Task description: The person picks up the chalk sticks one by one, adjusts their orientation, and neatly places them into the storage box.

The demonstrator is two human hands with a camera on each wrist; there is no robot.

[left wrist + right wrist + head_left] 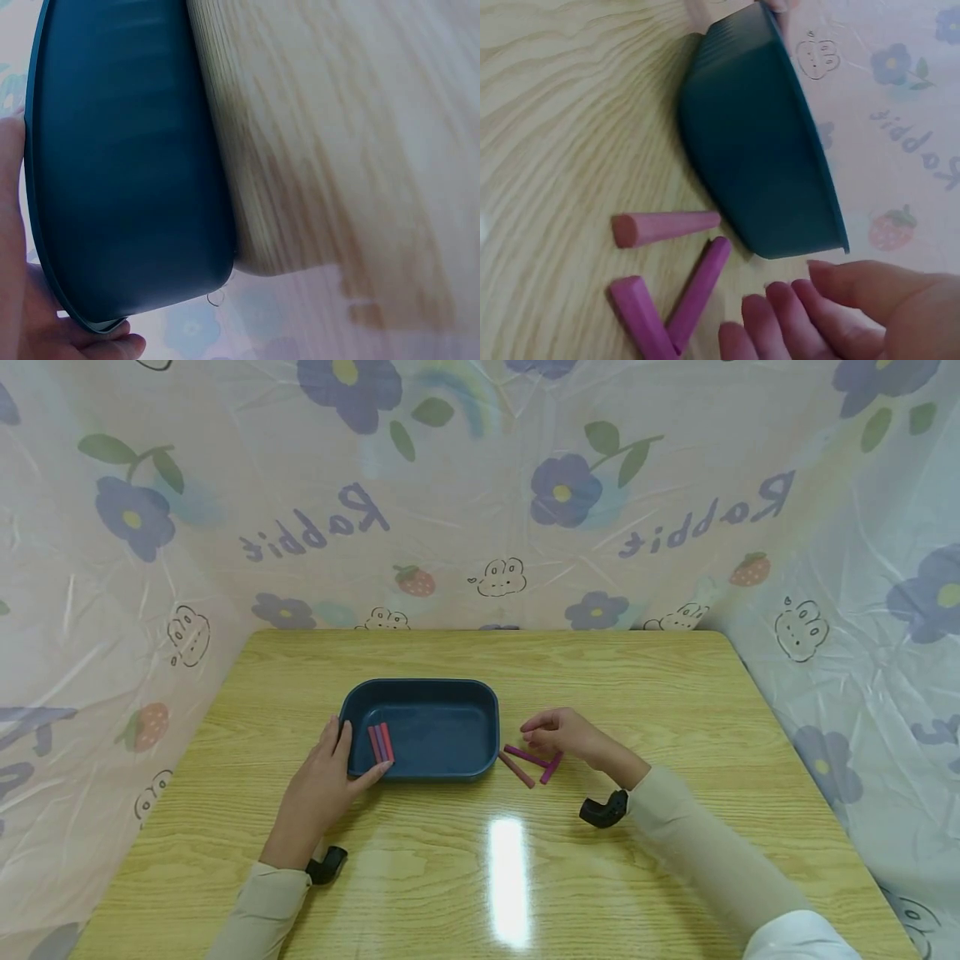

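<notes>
My left hand grips the left end of a dark blue-green rectangular tray, fingers along its left side and thumb on the front rim. In the left wrist view, fingertips curl round the corner of the tray. Inside, several red, pink and purple crayon-like sticks lie side by side at the left. My right hand hovers beside the tray's right end, fingers loosely bent and holding nothing. Below it lie a brownish-pink stick, a purple stick and a magenta stick.
The tray stands on a wood-grain table. A patterned curtain with flowers and rabbits encloses the back and sides. Black wrist-worn devices sit at both wrists, and a bright reflection marks the front of the tabletop.
</notes>
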